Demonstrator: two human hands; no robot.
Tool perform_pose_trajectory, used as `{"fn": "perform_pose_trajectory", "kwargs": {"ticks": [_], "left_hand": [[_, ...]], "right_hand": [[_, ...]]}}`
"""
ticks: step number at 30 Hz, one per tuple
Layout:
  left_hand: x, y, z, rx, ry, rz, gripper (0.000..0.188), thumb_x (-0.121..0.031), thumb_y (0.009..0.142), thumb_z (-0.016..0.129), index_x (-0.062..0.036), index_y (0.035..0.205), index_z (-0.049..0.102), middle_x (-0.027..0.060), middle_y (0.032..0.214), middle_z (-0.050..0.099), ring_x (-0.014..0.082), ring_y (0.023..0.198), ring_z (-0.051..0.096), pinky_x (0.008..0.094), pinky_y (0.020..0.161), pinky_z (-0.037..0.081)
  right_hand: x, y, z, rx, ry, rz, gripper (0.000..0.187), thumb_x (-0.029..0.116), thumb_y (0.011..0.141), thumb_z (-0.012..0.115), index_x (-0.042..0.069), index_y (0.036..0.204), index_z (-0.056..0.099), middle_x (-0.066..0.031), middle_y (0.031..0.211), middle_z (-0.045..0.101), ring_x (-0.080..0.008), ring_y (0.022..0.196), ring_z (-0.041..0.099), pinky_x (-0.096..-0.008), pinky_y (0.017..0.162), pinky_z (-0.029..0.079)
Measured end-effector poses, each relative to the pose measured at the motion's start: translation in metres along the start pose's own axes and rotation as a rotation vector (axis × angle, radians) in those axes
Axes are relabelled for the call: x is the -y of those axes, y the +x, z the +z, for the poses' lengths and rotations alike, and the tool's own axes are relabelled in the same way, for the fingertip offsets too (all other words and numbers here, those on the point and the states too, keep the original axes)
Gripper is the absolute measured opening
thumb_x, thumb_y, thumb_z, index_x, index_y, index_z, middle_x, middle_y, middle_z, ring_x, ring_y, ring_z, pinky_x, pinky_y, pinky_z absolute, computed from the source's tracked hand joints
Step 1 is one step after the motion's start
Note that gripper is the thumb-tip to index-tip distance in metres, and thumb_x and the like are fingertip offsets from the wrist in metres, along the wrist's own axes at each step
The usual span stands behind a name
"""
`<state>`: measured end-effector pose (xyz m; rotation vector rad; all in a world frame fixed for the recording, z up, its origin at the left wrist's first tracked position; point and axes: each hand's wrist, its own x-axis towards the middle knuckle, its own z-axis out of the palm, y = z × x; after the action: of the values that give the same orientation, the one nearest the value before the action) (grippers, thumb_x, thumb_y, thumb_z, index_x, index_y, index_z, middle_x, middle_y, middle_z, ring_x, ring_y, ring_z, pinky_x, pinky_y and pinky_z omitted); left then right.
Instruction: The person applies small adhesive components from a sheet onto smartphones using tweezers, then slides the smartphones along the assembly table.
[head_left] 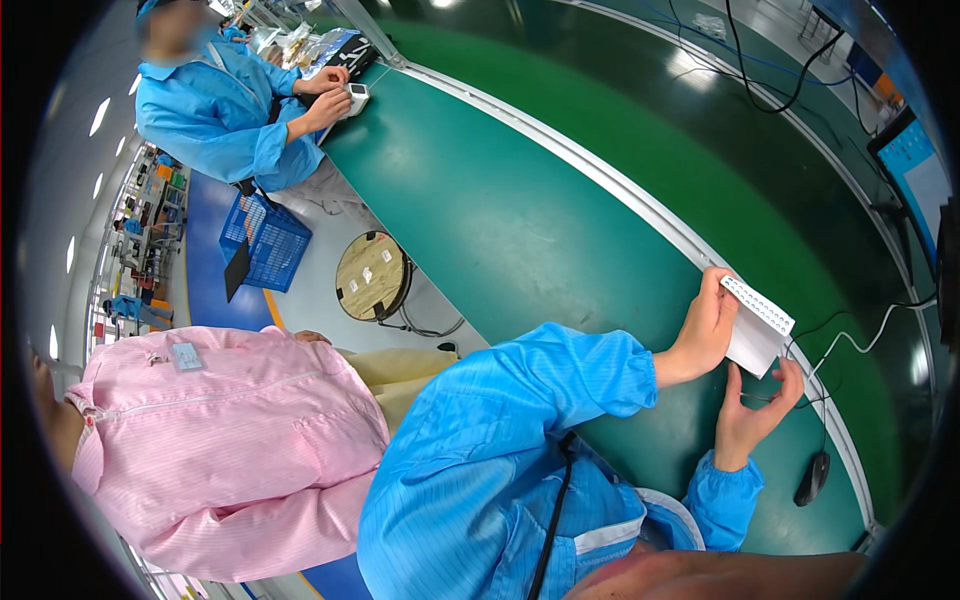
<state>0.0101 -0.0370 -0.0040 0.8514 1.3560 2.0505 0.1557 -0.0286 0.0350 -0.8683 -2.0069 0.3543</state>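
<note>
My left hand grips the upper left side of a white box-shaped device. Rows of small dark holes or ports run along the face turned up. At the lower end, my right hand has its thumb on one side and its bent fingers on the other, seemingly touching the box. The contact is partly hidden, and a thin dark cable passes by these fingers. Both hands are above the green table, close to its white metal edge rail.
A black mouse lies right of my right hand; a white cable leads toward the screen. A person in pink stands at left. Another in blue handles a small white device. A round stool and blue crate stand beyond.
</note>
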Motion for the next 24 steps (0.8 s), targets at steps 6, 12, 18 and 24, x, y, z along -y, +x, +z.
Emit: {"fn": "perform_pose_trajectory", "kwargs": {"ticks": [6,12,18,24], "left_hand": [[0.0,0.004,-0.007,-0.019,-0.035,-0.072,0.017,-0.014,0.114,0.04,-0.0024,0.126,0.041,0.0095,0.108,0.059,0.011,0.099,0.055,0.0302,0.086,0.048],[-0.008,0.016,-0.008,0.059,-0.188,-0.081,0.016,-0.01,0.114,0.038,-0.0026,0.127,0.043,0.0105,0.117,0.062,0.0092,0.105,0.058,0.0279,0.091,0.048],[-0.008,0.019,-0.003,0.039,-0.174,-0.016,0.016,-0.013,0.113,0.04,-0.0031,0.126,0.045,0.0074,0.104,0.067,0.0075,0.092,0.06,0.0264,0.081,0.047],[0.006,0.012,-0.005,0.053,0.007,-0.045,0.015,-0.013,0.114,0.04,-0.0049,0.125,0.042,0.0069,0.102,0.068,0.0068,0.088,0.058,0.026,0.077,0.046]], "right_hand": [[0.0,-0.004,-0.006,0.155,-0.208,-0.093,0.035,-0.002,0.075,0.081,0.012,0.107,0.075,-0.0181,0.138,0.054,-0.0371,0.119,0.052,-0.0445,0.095,0.045],[-0.001,-0.012,-0.004,0.179,-0.068,-0.146,0.04,-0.008,0.069,0.069,0.016,0.098,0.082,-0.0184,0.134,0.057,-0.0395,0.12,0.051,-0.0466,0.094,0.046],[-0.002,-0.019,-0.013,0.273,0.034,-0.187,0.041,-0.004,0.069,0.069,0.015,0.104,0.081,-0.0179,0.128,0.056,-0.0426,0.118,0.05,-0.0508,0.097,0.044],[0.017,-0.01,-0.018,0.291,0.051,-0.162,0.024,0.019,0.084,0.082,0.011,0.105,0.075,-0.0132,0.113,0.057,-0.0382,0.11,0.05,-0.0517,0.09,0.037]]}}
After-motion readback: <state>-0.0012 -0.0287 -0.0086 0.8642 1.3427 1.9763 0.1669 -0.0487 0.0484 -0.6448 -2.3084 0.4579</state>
